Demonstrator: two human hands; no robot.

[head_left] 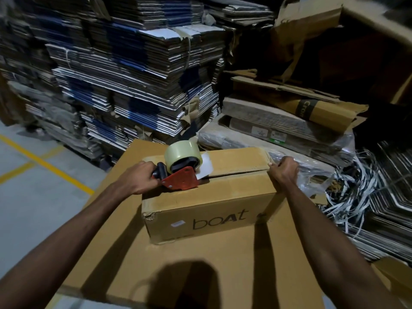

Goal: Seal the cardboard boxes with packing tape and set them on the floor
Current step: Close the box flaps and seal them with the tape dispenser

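A brown cardboard box [214, 197] printed "boAt" sits on a larger flat cardboard surface [200, 264]. Its top flaps meet in a seam running left to right. My left hand [139, 178] grips the black handle of a red tape dispenser [180, 177] carrying a roll of clear tape [181, 156]. The dispenser rests on the left part of the seam, with a short strip of tape lying on the lid. My right hand [283, 172] holds the box's right top edge, fingers curled over it.
Tall stacks of flattened cartons [124, 74] stand behind. Bundled cardboard in plastic wrap [289, 139] and loose strapping [367, 186] lie at the right. Grey floor with yellow lines [33, 157] shows at the left.
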